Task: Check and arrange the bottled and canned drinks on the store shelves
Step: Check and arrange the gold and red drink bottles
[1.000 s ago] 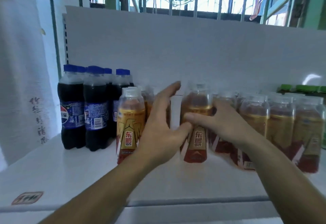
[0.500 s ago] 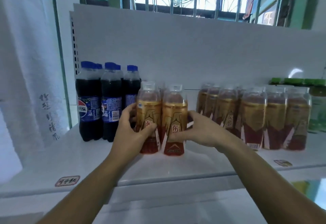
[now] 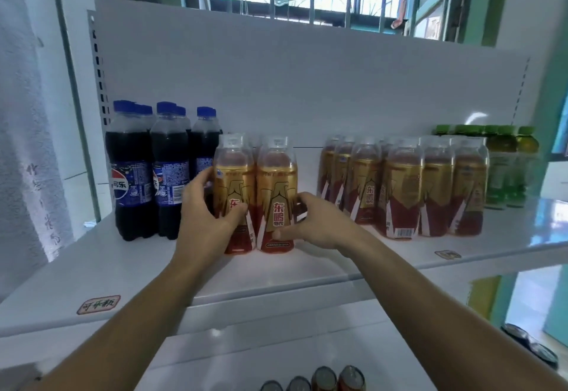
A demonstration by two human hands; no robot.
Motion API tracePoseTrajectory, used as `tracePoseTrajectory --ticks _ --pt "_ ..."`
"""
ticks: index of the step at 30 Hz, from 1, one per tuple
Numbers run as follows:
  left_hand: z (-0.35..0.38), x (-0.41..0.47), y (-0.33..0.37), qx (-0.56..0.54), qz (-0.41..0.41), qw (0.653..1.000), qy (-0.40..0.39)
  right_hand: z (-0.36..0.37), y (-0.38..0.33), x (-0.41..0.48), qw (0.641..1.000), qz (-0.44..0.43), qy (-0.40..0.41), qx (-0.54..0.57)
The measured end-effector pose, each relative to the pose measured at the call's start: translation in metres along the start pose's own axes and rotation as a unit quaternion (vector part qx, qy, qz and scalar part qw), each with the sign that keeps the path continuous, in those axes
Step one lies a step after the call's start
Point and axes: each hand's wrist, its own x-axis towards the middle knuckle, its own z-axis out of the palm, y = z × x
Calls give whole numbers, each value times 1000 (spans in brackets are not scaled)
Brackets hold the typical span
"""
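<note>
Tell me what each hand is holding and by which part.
Left hand grips the left gold bottle at mid-label; right hand grips the right gold bottle at its lower body.

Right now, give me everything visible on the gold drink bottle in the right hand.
The gold drink bottle is clear plastic with a pale cap, amber liquid at the shoulder, and a gold label with red characters over a red-and-white base. It stands upright on the white shelf, side by side with its twin bottle. The right hand grips its lower half, thumb across the front.
</note>
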Motion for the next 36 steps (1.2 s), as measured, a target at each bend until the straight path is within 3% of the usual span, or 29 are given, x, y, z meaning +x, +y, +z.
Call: tracePoseTrajectory --ticks 3,5,6,9,11,13,17,21,25,30,33,36 --pt "5 -5 13 91 190 976 61 -19 0 -4 997 -20 -18 -70" --pt "14 -10 28 79 273 959 15 -44 2 -5 991 -43 12 -127" --pt "22 -14 38 62 276 959 -30 -59 3 -5 985 -56 48 -156" --pt "60 -16 59 30 207 964 -164 -105 11 -3 952 -67 195 -228" --pt "93 -13 66 18 121 963 -238 -135 21 1 926 -37 241 -288" --pt "125 -9 68 26 57 958 -282 -161 32 6 904 17 224 -363" --pt "176 3 70 35 18 944 -329 -187 51 18 887 56 170 -426" --pt "201 14 70 19 7 940 -340 -191 62 23 921 18 166 -352" --pt "208 17 62 -43 3 949 -312 -188 65 23 950 -84 193 -230" --pt "205 16 50 -152 -30 955 -252 -180 58 34 947 -204 216 -122" --pt "195 21 48 -178 -13 968 -175 -172 47 56 936 -239 255 -37" --pt "189 22 48 -228 -17 966 -124 -156 42 81 930 -260 244 84"
